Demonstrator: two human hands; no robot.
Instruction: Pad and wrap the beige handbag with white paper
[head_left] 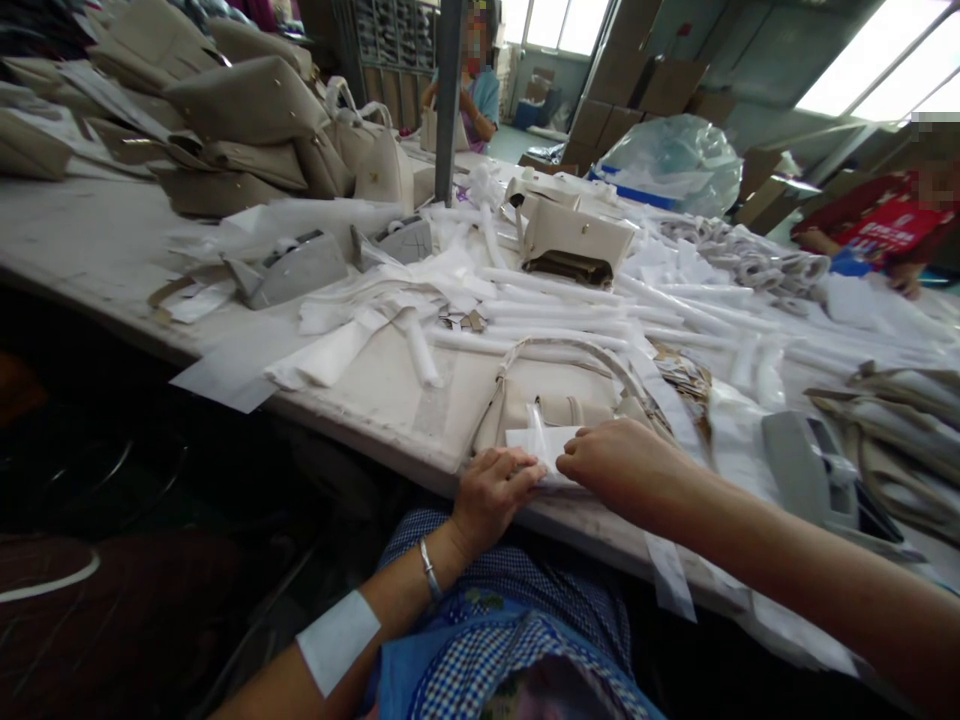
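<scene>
A cream handbag with a raised strap lies at the table's front edge before me. On its near side is a white sheet of paper, with a clear plastic strip standing up from it. My left hand is at the sheet's lower left, its fingers bent and pressed together on the near edge by the strip's foot. From the right, my right hand reaches across the bag, closed, its fingertips at the sheet. Whatever those fingers pinch is hidden.
Cream handbags are piled at the back left. Another bag lies amid white paper rolls. Grey tape dispensers stand left, another dispenser right. A metal post rises behind. Two people work across the table.
</scene>
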